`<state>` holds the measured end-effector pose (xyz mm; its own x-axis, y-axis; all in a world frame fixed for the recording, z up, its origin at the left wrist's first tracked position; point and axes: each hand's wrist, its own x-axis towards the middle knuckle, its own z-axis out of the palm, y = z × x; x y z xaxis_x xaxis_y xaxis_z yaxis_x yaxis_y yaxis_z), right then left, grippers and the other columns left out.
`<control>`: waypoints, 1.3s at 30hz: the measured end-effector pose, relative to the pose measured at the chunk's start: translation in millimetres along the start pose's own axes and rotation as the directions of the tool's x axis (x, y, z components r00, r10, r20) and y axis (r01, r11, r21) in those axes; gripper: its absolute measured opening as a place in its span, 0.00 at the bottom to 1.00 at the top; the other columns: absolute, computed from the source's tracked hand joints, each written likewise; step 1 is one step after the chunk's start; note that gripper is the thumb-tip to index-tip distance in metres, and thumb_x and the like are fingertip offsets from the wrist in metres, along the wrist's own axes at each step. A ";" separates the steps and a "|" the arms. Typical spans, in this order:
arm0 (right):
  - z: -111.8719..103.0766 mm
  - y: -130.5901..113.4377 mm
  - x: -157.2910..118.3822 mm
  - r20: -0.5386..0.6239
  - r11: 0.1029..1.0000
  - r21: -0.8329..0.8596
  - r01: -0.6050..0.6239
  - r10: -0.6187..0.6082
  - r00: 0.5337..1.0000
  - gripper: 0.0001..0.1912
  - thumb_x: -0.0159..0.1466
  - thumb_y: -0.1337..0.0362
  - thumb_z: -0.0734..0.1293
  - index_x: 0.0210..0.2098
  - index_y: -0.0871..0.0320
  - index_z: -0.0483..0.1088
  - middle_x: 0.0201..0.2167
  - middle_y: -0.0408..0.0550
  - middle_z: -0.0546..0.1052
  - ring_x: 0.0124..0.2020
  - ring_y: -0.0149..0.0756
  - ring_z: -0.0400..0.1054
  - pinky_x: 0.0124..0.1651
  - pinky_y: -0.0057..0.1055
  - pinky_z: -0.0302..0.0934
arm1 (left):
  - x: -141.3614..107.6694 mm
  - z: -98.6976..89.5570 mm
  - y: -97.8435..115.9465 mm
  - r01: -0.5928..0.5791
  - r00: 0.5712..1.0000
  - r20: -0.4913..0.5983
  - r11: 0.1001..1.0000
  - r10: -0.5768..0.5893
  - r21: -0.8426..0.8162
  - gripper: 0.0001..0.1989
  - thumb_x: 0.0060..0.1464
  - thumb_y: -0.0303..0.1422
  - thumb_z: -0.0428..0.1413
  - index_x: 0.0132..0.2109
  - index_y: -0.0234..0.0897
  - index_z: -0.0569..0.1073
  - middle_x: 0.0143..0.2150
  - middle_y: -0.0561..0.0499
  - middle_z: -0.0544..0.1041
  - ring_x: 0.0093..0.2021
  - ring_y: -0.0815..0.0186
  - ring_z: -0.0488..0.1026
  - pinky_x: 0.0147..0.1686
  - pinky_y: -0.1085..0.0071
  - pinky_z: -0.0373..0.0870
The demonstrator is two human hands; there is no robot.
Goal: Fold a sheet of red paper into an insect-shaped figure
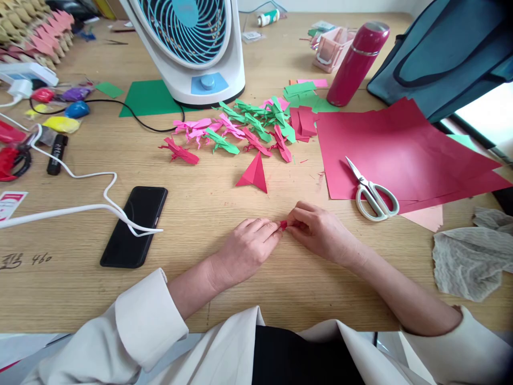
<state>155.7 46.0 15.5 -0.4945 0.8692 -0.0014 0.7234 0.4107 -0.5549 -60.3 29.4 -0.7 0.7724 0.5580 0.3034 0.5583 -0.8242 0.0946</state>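
Between the fingertips of my left hand (252,243) and my right hand (316,230) is a small piece of red paper (284,225). Both hands are closed on it, and most of it is hidden by the fingers. Just beyond them lies a creased red paper triangle (253,175). Farther back is a cluster of folded paper figures in green (222,141), pink (194,128) and red (180,151). White-handled scissors (374,193) lie to the right, their blades resting on large red paper sheets (360,139).
A fan (208,59) stands at the back on green paper (140,99). A red flask (356,67) and blue bag (433,59) are at back right. A phone (134,227) lies left under a white cable (108,192). Crumpled cloth (473,259) sits right.
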 end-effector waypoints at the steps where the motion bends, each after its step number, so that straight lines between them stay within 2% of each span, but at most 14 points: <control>1: 1.8 0.4 -2.1 -0.018 0.999 -0.032 0.038 -0.039 0.999 0.05 0.66 0.70 0.62 0.33 0.59 0.69 0.33 0.46 0.69 0.31 0.31 0.63 0.33 0.26 0.55 | 0.0 -0.1 0.3 0.002 1.000 -0.004 1.000 -0.002 0.006 0.10 0.63 0.25 0.51 0.48 0.31 0.74 0.49 0.45 0.77 0.50 0.61 0.72 0.50 0.64 0.70; 8: 16.6 7.7 -14.0 -0.140 0.930 -0.270 0.249 -0.294 0.946 0.13 0.71 0.68 0.58 0.33 0.60 0.71 0.32 0.50 0.70 0.33 0.35 0.62 0.37 0.31 0.58 | 0.2 -1.3 3.6 -0.005 1.000 -0.015 0.999 0.006 0.053 0.10 0.64 0.25 0.51 0.49 0.30 0.74 0.49 0.44 0.78 0.50 0.61 0.73 0.48 0.64 0.71; 15: 9.7 12.9 -18.2 -0.048 0.826 -0.380 0.417 -0.468 0.883 0.13 0.71 0.70 0.58 0.36 0.61 0.73 0.34 0.50 0.71 0.33 0.35 0.60 0.38 0.32 0.58 | 0.3 -0.3 5.5 -0.006 0.998 -0.057 0.997 0.010 0.080 0.11 0.63 0.24 0.52 0.50 0.29 0.74 0.50 0.44 0.79 0.49 0.60 0.74 0.46 0.64 0.73; 19: 6.4 10.4 -22.5 -0.012 0.786 -0.430 0.444 -0.496 0.868 0.12 0.71 0.71 0.58 0.39 0.62 0.73 0.34 0.50 0.72 0.33 0.36 0.61 0.37 0.34 0.57 | 1.3 0.2 4.7 -0.018 0.996 -0.087 0.996 0.026 0.082 0.11 0.63 0.23 0.52 0.50 0.28 0.74 0.49 0.44 0.79 0.47 0.61 0.75 0.45 0.65 0.74; 27: 10.9 9.2 -30.3 -0.048 0.797 -0.454 0.398 -0.468 0.882 0.10 0.69 0.71 0.60 0.42 0.63 0.73 0.34 0.51 0.73 0.34 0.36 0.63 0.36 0.35 0.56 | 3.7 0.1 2.4 0.016 0.998 -0.068 1.000 -0.014 0.025 0.11 0.65 0.24 0.50 0.48 0.32 0.75 0.46 0.45 0.80 0.47 0.64 0.76 0.48 0.67 0.74; 34: 13.8 13.1 -31.9 -0.042 0.799 -0.458 0.390 -0.458 0.888 0.11 0.70 0.69 0.59 0.44 0.62 0.72 0.36 0.51 0.73 0.35 0.37 0.62 0.39 0.35 0.57 | -0.1 2.4 3.9 -0.002 0.995 -0.100 0.997 0.009 0.072 0.14 0.64 0.23 0.50 0.54 0.33 0.73 0.51 0.43 0.79 0.50 0.63 0.76 0.50 0.66 0.75; 39: 11.8 13.9 -31.8 -0.049 0.794 -0.441 0.419 -0.487 0.872 0.11 0.70 0.70 0.59 0.46 0.64 0.72 0.36 0.52 0.73 0.36 0.37 0.62 0.38 0.35 0.58 | 0.6 2.6 4.4 -0.001 0.993 -0.119 0.996 0.011 0.085 0.15 0.63 0.22 0.51 0.54 0.32 0.73 0.50 0.45 0.80 0.49 0.63 0.76 0.48 0.66 0.76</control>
<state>175.8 20.8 -2.0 -0.7599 0.5712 0.3101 0.5797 0.8115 -0.0742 -56.6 26.4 -2.5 0.7370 0.5336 0.4148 0.5813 -0.8136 0.0138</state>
